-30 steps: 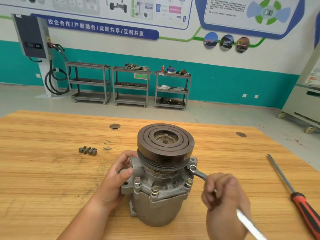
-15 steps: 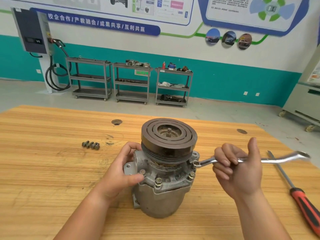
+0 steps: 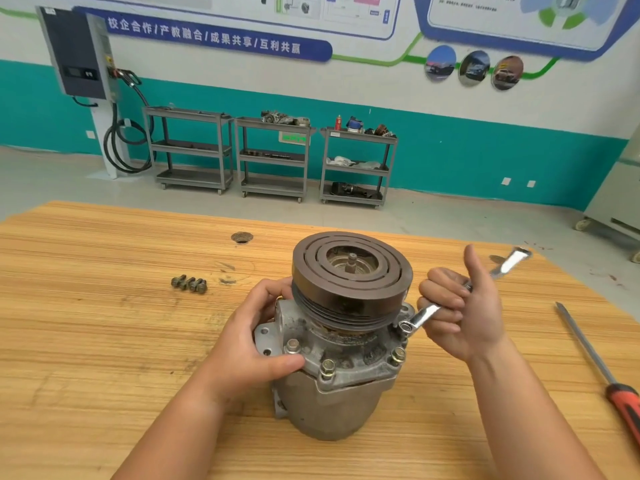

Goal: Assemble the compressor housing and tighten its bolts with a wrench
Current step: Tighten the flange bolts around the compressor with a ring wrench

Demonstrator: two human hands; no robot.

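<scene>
A grey compressor (image 3: pixel 341 393) stands upright on the wooden table (image 3: pixel 104 341), its dark grooved pulley (image 3: pixel 351 271) on top. Several bolts sit in the housing flange (image 3: pixel 360 370) below the pulley. My left hand (image 3: pixel 254 337) grips the housing's left side, thumb along the flange. My right hand (image 3: pixel 462 311) grips a silver wrench (image 3: pixel 424 315), thumb raised. The wrench's ring end sits on a bolt at the flange's right side, and its handle points up and to the right, away from me.
Several loose bolts (image 3: pixel 189 284) lie together on the table left of the compressor. A long screwdriver (image 3: pixel 604 375) with a red and black handle lies at the right edge. Two round holes mark the table's far part. Shelf carts stand by the back wall.
My right hand has swung the wrench handle around the right-side bolt, from pointing toward me to pointing right and away. My left hand has stayed on the housing.
</scene>
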